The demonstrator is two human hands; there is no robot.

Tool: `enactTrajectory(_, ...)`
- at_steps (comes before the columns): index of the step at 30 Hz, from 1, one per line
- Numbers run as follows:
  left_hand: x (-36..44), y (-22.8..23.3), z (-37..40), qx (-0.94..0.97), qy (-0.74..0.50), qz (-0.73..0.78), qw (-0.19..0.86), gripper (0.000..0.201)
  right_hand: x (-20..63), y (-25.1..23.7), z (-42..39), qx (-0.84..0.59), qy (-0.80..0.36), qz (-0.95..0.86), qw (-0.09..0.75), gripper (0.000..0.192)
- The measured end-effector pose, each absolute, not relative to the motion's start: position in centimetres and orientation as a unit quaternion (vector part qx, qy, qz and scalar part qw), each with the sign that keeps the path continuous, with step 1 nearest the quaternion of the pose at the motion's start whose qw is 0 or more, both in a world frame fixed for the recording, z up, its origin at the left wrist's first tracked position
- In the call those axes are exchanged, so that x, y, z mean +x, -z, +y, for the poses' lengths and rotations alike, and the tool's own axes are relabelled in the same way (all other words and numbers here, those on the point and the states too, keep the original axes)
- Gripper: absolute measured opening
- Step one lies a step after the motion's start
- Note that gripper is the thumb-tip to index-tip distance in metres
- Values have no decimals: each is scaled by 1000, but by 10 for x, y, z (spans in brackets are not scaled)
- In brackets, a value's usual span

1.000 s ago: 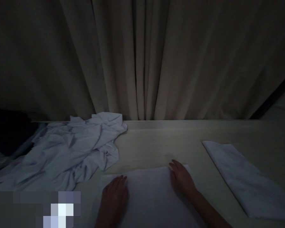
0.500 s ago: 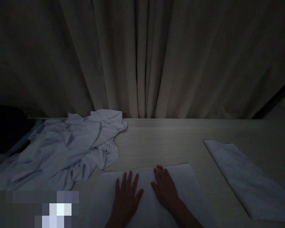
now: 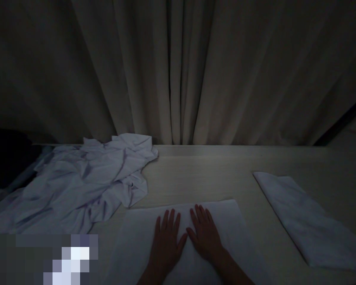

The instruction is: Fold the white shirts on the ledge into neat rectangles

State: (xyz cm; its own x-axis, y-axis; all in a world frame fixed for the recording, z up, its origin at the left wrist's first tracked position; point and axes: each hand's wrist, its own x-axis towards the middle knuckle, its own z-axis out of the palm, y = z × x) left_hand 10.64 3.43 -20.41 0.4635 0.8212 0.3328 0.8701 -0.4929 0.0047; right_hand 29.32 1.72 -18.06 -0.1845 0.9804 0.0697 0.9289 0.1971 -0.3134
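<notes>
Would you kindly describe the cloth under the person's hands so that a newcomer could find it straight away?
Start at the pale table in front of the curtain. At its near edge, in the middle, lies a flat white cloth with the left hand and right hand pressed flat on it. Unlike the crumpled white pile to the left and the folded cloth to the right, it is smooth and under both hands.

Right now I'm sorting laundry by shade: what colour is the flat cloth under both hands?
White and plain, the flat cloth shows best in the dim head view.
</notes>
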Motion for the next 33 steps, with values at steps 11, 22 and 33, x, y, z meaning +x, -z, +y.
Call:
enactTrajectory(11, 109, 204, 35, -848, 158, -496, 102, 63, 291, 183, 19, -631, -100, -759, 124, 61)
enactTrajectory(22, 53, 186, 54, -818, 89, -568, -14, 59, 328, 172, 21, -645, -91, -750, 115, 67)
enactTrajectory(33, 53, 200, 68, -829, 121, -544, 46, 62, 335, 189, 38, -665, -57, -735, 119, 67)
